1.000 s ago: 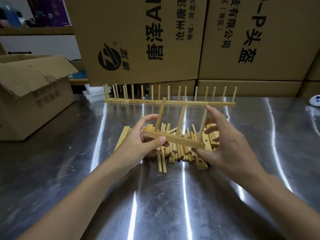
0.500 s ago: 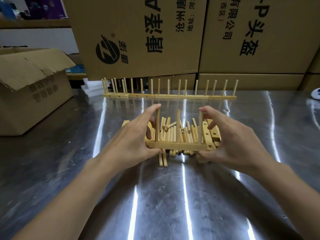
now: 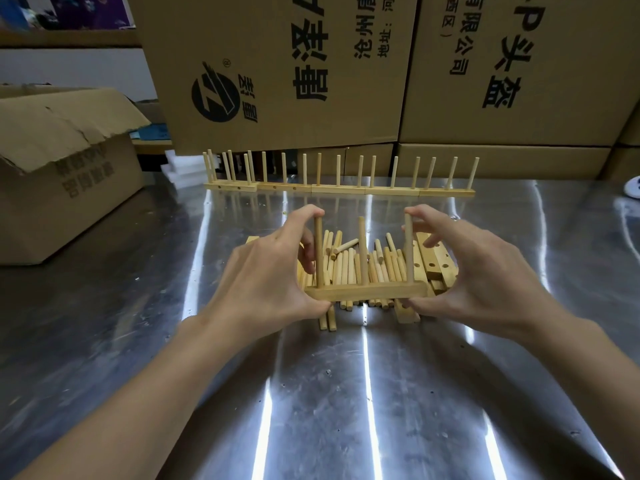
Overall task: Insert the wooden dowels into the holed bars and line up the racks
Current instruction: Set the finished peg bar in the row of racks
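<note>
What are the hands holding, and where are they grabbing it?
A small wooden rack with three dowels. The left hand pinches its left end, thumb at the bar, finger atop the dowel; the right hand does likewise at the right end.

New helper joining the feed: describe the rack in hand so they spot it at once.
Over the steel table, by the dowel pile, the left hand and right hand hold a short rack. It carries three upright dowels; the back row stands untouched, end to end.
</note>
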Motion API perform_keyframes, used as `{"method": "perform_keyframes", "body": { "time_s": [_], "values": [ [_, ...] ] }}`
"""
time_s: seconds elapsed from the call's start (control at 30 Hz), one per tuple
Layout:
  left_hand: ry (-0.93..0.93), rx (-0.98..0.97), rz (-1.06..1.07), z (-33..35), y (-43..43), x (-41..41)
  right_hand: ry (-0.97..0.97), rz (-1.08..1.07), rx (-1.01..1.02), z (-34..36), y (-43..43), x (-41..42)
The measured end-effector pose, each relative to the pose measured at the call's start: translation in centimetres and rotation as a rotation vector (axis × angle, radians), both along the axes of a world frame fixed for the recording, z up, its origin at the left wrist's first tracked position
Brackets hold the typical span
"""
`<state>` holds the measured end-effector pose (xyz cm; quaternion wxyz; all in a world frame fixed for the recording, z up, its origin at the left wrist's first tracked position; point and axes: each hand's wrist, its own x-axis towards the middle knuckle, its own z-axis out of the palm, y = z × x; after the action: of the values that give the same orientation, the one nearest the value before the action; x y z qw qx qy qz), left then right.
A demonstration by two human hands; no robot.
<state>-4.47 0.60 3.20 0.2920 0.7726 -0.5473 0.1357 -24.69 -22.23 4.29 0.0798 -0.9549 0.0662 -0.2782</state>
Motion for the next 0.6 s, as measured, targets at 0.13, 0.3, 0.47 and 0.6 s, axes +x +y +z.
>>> {"method": "perform_keyframes", "body": {
  "time_s": [0.13, 0.3, 0.47, 0.6],
  "values": [
    [0.004, 0.038, 0.017, -0.3, -0.2, 0.1, 0.048, -0.034, 0.000, 0.1, 0.0, -0.1],
    [0.125, 0.038, -0.050, -0.6, -0.5, -0.2, 0.107, -0.119, -0.013, -0.6, 0.0, 0.2],
    [0.163, 0.025, -0.066, -0.8, -0.7, -0.8, 0.056, -0.168, -0.123, -1.4, 0.6, 0.9],
    [0.172, 0.031, -0.096, -1.0, -0.9, -1.3, 0.045, -0.123, -0.180, -1.4, 1.8, 1.2]
  ]
}}
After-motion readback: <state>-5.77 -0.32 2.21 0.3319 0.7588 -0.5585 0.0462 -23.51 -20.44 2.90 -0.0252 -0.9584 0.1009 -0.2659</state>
